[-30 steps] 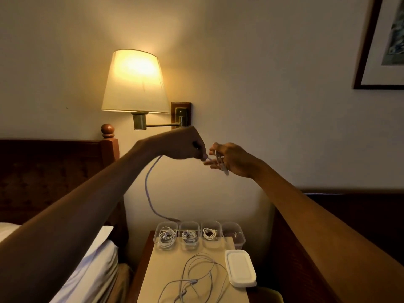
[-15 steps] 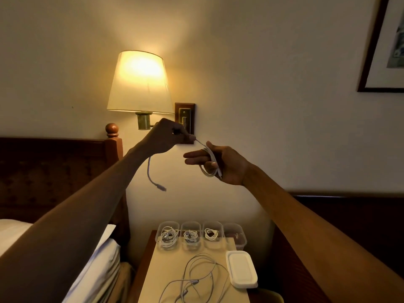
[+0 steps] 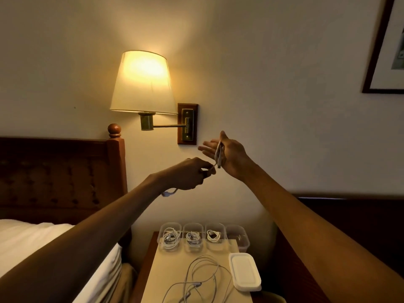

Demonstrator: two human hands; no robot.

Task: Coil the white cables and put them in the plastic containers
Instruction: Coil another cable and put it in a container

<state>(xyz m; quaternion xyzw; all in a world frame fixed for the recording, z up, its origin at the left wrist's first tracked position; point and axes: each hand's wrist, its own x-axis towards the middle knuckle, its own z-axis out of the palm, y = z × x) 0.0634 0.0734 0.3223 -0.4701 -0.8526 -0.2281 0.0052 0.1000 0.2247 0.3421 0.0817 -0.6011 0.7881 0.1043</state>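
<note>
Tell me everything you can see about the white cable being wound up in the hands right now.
The white cable is thin, flexible and rubbery looking. Most of it is wrapped in tight loops around the right hand, crossing the palm below the spread fingers. From there a short stretch runs down to the left hand, which pinches it. The loose tail pokes out beneath that hand and ends in a small connector, hanging in the air above the nightstand.

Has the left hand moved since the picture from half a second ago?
Yes. The left hand was level with the wall plate of the lamp, just left of it; now it is below the plate, pinching the white cable wound on the right hand.
</note>
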